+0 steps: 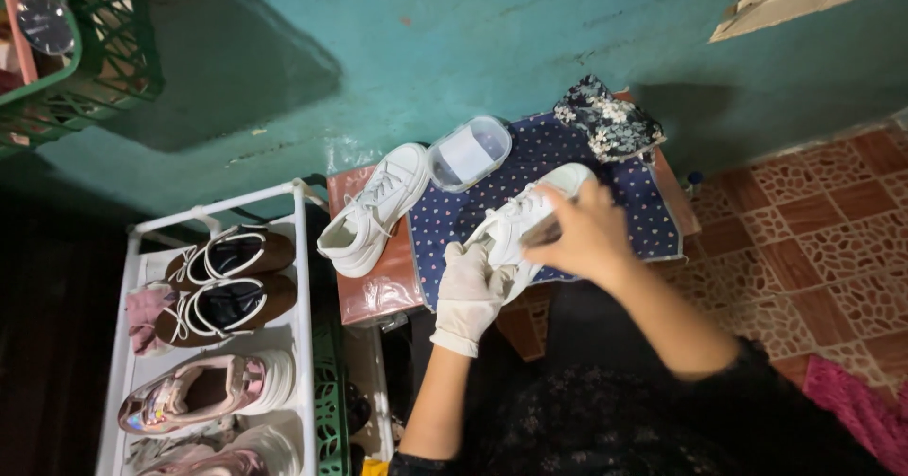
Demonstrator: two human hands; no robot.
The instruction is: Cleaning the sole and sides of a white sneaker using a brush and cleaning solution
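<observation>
I hold a white sneaker [525,219] over the dotted navy cloth [653,216] that covers the small table in front of me. My left hand [470,291], in a pale glove, is wrapped around the near end of the shoe, fingers curled shut on it from below. My bare right hand [584,235] lies over the shoe's top and side, fingers bent and pressed onto it; it is blurred, so I cannot tell whether anything is pinched between them.

Just left of this shoe, its mate, a second white sneaker [371,209], stands on the bare reddish-brown tabletop [378,291], laces up, not touching the one I hold. Beyond both, at the far edge of the cloth, sits a clear oval plastic tub [470,152] with a white rectangular label or pad showing inside it. To its right lies a crumpled dark floral cloth [610,121], against the teal wall [426,41].

Further left stands a white metal shoe rack [303,277] with brown sandals with white straps [227,287] on top and pink sneakers [208,391] nearer to me. A green plastic crate [104,64] hangs at the far left. On the right is patterned brown floor tile [813,239].
</observation>
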